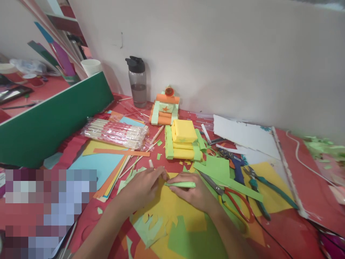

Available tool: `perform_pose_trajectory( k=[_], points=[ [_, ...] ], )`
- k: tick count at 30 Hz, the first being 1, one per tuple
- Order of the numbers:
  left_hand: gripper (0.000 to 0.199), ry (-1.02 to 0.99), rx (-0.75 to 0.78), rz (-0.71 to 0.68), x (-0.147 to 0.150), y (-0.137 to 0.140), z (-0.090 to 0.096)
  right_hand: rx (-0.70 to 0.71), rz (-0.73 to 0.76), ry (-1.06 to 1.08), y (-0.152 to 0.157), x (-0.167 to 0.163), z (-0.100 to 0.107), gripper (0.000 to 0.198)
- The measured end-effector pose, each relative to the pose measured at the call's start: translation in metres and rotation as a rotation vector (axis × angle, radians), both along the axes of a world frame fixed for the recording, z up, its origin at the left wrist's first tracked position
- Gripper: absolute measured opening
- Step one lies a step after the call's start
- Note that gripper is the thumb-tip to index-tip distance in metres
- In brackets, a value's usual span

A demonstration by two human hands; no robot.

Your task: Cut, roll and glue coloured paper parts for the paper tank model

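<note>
A pale green rolled paper tube (184, 185) lies sideways in my right hand (192, 190), held between the thumb and the curled fingers. Close to the tube's left end, my left hand (148, 185) has its fingers bent together; what they hold, if anything, is hidden. Both hands rest over yellow paper (153, 203) strewn with light green scraps (151, 228). Just beyond them stands a yellow and green paper model (184, 131) with a box-shaped top. Behind it is a similar orange and pale green model (165, 109) bearing a star.
Scissors (211, 182), pliers (275, 190) and a blue glue gun (237, 169) lie to the right, by a white board (242, 135). At the left are a bag of wooden sticks (115, 133), blue paper (105, 163) and a green panel (54, 118). A bottle (138, 86) stands against the wall.
</note>
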State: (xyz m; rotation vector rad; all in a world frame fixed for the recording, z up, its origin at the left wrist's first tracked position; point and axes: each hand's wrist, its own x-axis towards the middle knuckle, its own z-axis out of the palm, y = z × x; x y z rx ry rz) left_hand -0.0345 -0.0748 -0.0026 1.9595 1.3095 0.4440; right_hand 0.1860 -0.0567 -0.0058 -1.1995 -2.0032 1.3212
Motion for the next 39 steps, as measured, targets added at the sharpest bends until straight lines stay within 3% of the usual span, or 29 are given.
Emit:
perform_pose_trajectory(
  k=[17, 21, 24, 27, 30, 39],
  points=[
    [0.032, 0.003, -0.044, 0.005, -0.001, 0.0, 0.0, 0.096, 0.044, 0.009, 0.0, 0.004, -0.005, 0.014],
    [0.034, 0.01, -0.04, 0.001, 0.0, -0.001, 0.002, 0.082, -0.064, 0.095, -0.002, 0.012, -0.002, 0.011],
    [0.033, 0.035, -0.042, -0.003, 0.001, -0.001, 0.003, 0.159, -0.14, 0.09, -0.003, 0.013, -0.002, 0.015],
    [0.033, 0.041, -0.024, -0.007, 0.001, -0.002, 0.003, 0.26, -0.039, -0.004, -0.001, 0.008, -0.004, 0.019],
    [0.032, 0.051, 0.008, -0.024, 0.001, -0.003, 0.002, 0.26, 0.058, -0.06, 0.0, 0.004, -0.005, 0.022],
    [0.024, 0.185, 0.098, -0.087, 0.001, -0.006, 0.007, 0.251, 0.089, -0.144, 0.001, 0.003, -0.003, 0.023]
  ],
)
